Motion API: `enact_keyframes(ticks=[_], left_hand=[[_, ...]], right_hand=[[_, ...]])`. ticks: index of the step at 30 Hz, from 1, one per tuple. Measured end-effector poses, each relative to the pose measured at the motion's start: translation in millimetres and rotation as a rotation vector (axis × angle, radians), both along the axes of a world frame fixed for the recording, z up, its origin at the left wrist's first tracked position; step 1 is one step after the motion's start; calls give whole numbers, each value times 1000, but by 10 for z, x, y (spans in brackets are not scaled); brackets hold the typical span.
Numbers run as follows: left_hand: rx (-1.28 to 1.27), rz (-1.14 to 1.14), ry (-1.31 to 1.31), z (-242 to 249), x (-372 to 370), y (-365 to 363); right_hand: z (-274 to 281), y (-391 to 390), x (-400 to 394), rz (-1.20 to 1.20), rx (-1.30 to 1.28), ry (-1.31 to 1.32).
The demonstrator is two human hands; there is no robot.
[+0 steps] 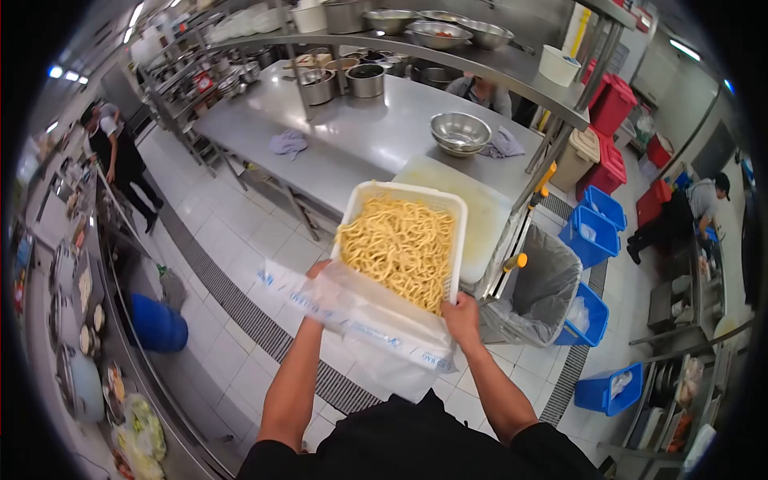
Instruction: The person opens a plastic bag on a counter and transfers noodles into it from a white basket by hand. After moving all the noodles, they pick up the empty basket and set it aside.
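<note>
Noodles (400,250): dead center of the head view, piled in the white tray (459,232); probably soft, springy, slick, easy to squash.
Tray: looks like stiff plastic, rounded corners; likely hefty this full, so best grabbed by opposite rims and kept level.
Right hand (462,318): clamped on the tray's lower-right corner.
Left hand (318,270): by the tray's lower-left side, partly behind the plastic bag (352,316); can't tell how tight.
Bag: thin, see-through, crinkly, blue print, lower middle of frame; probably slippery.
Cutting board (490,216): flat, pale, right of center, lying on smooth steel table (352,132).
</note>
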State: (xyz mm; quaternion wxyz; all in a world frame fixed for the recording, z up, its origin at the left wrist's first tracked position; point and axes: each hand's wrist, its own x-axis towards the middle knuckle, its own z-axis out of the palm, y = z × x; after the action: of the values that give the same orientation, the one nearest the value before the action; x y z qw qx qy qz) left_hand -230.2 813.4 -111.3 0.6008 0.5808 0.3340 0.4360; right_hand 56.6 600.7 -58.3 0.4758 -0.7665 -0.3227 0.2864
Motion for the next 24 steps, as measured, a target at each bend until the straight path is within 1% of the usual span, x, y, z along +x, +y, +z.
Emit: enact_keyframes(ticks=[1,2,3,5,6,8,9,10,11,12,13,14,16,17,18,19,21,22,23,24], left_hand=[[-111,-79,-21,-79,316,266],[-221,-150,-33,-160,631,532],[-162,-147,-133,-489,928,765],[-117,-154,-227,-490,1459,962],[-160,13,-212,-129,1684,929],[-207,179,-189,104,1947,1164],[-322,-11,-53,138,1930,1437],[-382,-97,14,171,1852,1530],[-435,-188,86,211,1773,1619],[-236,-249,312,343,1675,1620],[-140,-272,428,466,1534,1528],[-41,-291,542,590,1393,1437],[690,91,477,871,947,953],[438,164,509,1152,760,773],[185,234,533,1387,569,630],[184,256,535,1459,348,564],[-52,295,669,1581,-122,445],[-66,289,606,1687,-233,323],[-67,317,608,1701,-312,231],[-14,305,508,1709,-366,141]], right_hand=[[-26,114,215,-56,-14,-44],[-43,228,397,-77,-24,-32],[-52,320,569,-135,10,-12],[-69,522,912,-206,31,11],[-85,629,1059,-232,26,31],[-151,776,1293,-261,14,53],[-185,877,1417,-259,-42,0],[-197,925,1490,-254,-99,-51],[-196,945,1564,-244,-97,-49],[-163,956,1640,-189,-191,-160],[-133,951,1709,-133,-284,-273],[-131,878,1720,-125,-197,-290],[-380,762,1783,-290,234,-660],[8,630,1677,-250,241,-357],[313,511,1551,-221,319,-191],[541,449,1388,-208,449,-140],[902,256,1080,-77,422,53],[945,194,919,138,466,113],[1004,165,769,352,506,172],[1231,208,495,520,542,117]])
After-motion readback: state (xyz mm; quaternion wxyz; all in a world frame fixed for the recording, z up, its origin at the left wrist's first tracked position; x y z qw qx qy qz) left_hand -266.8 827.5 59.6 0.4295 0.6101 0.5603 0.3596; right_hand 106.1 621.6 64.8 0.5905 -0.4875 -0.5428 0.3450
